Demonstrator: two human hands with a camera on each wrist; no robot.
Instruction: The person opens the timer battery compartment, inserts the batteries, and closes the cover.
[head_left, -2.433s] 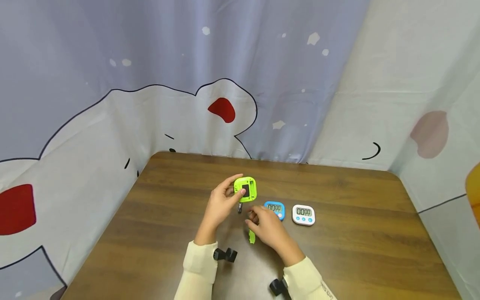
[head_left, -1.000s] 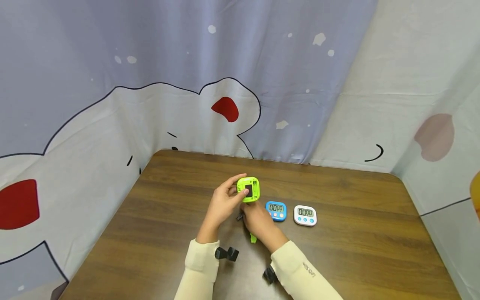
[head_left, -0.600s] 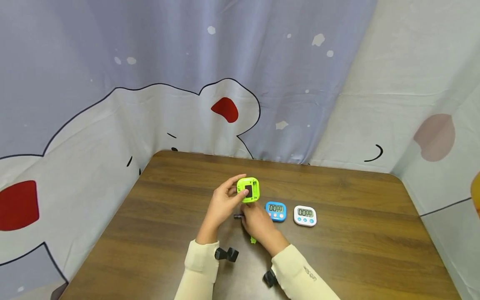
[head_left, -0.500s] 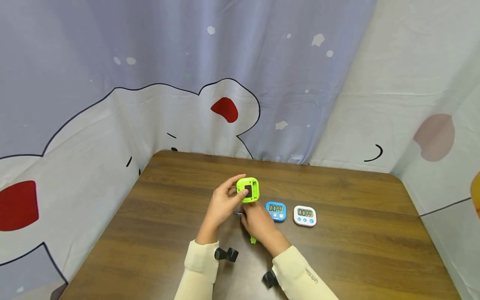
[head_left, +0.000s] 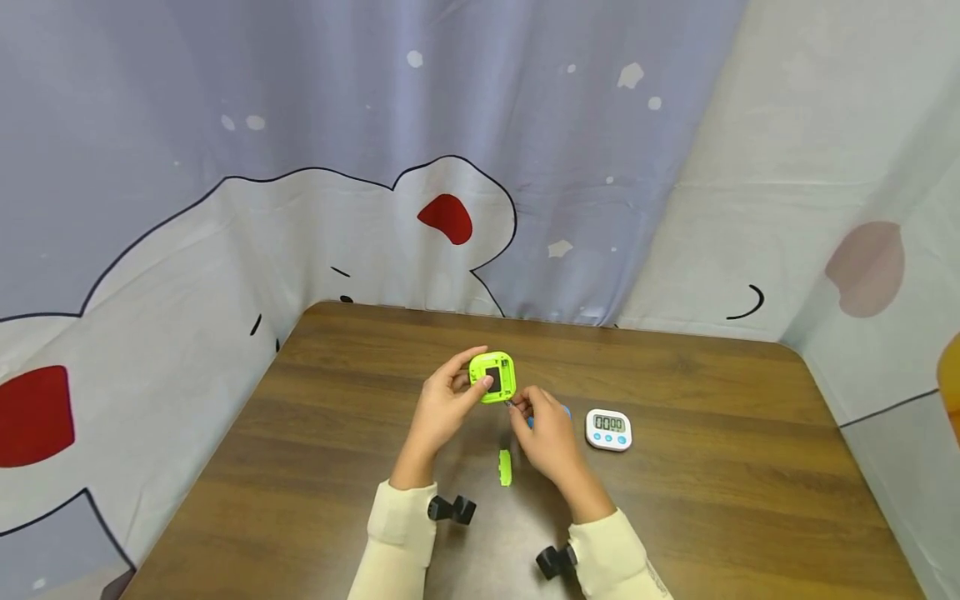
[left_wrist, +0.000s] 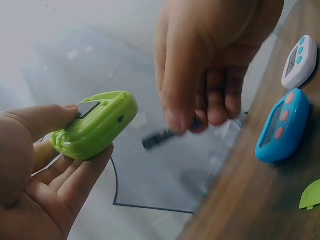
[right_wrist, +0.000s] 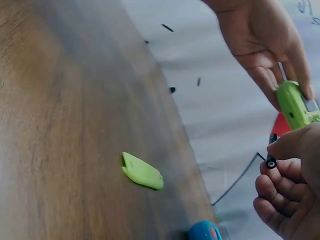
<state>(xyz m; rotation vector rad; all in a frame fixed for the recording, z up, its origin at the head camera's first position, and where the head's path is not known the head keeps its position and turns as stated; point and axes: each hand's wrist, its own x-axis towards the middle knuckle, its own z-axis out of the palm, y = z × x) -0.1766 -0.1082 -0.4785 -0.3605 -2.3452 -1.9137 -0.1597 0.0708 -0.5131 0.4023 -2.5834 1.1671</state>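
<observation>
My left hand point(head_left: 441, 410) holds a lime-green digital timer point(head_left: 504, 388) above the table, its back turned toward me and the battery compartment uncovered. The thumb presses on the dark square on that back. My right hand point(head_left: 550, 437) pinches a small dark battery point(left_wrist: 160, 139) between thumb and fingertips, just off the timer's lower right corner. In the right wrist view the battery's round end shows past the thumb. On the table below lies the green battery cover point(head_left: 505, 468), apart from both hands.
A blue timer point(left_wrist: 282, 127) lies behind the right hand, mostly hidden in the head view. To its right is a white timer point(head_left: 608, 431) with its display up. A patterned curtain point(head_left: 337, 225) hangs along the back edge of the wooden table point(head_left: 712, 500).
My right hand, earlier low on the table behind the green timer, has come up and rightward with the battery. The cover now shows whole, and the hand hides most of the blue timer.
</observation>
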